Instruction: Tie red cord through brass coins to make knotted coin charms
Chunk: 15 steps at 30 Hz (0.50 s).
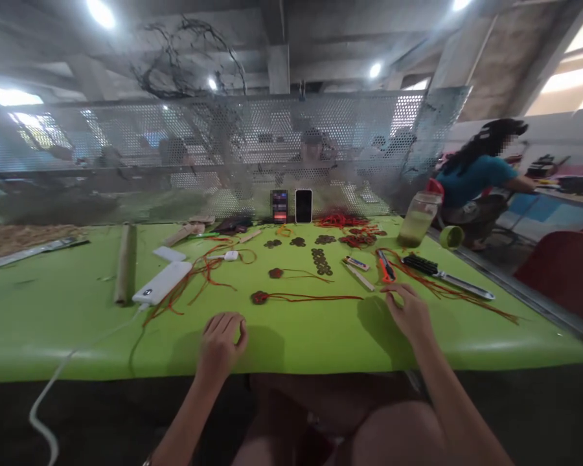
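Red cord (330,298) lies on the green tabletop (301,343) in the gap between the two hands, its long axis running left to right, almost parallel to the near edge. At its left end sits a dark cluster of coins (259,298), to the far right of the left hand (221,340) and nearer to it than to the other; the cord's loose end points toward the right hand (411,310) and stops a little left of its fingertips. So the left hand is closer to the coins, the right closer to the tail. The left hand rests low with fingers bent, thumb apart from them, and nothing visible held. On the right, thumb and forefinger come near each other, but I cannot tell whether they meet or pinch anything. Just beyond those fingertips, an orange-handled cutter (386,266) lies roughly near to far, while a pale stick (359,275) slants toward them from the far left.
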{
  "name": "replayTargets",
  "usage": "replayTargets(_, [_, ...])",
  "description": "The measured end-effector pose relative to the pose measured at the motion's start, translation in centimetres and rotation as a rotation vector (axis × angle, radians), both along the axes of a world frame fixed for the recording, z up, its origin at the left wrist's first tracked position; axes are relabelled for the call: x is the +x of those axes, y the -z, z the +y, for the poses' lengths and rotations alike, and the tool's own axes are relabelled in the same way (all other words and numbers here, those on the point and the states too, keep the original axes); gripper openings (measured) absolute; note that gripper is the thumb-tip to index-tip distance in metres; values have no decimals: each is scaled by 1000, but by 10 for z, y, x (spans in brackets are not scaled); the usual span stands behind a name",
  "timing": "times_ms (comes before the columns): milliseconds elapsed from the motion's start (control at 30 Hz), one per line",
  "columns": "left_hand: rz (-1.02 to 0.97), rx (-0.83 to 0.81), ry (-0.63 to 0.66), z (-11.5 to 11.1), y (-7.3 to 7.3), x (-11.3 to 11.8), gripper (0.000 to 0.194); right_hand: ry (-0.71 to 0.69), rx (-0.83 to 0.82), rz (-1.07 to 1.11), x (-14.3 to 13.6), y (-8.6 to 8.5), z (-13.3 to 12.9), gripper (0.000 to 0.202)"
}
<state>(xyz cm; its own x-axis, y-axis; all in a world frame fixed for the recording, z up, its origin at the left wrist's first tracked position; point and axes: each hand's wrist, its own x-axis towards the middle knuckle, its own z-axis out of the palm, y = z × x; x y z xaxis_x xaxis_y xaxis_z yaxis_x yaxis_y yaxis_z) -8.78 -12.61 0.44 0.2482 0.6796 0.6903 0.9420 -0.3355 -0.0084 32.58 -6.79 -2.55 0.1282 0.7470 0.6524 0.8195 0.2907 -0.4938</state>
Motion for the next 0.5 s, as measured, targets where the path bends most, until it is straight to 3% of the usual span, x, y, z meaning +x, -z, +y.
replayTargets(167, [6,-25,45,1,3,-1,15,-27,-20,-7,0,0,-3,20])
replayTargets(300, [-48,-38,159,3,0,-4,21,-1,-31,-1,2,1,-8,20])
replayTargets(367, [-123,-35,226,-1,-11,0,23,21,-29,7,3,1,-9,20])
replayTargets(500, [-331,42,355,-27,-47,25,32,38,-44,21,5,1,-11,20])
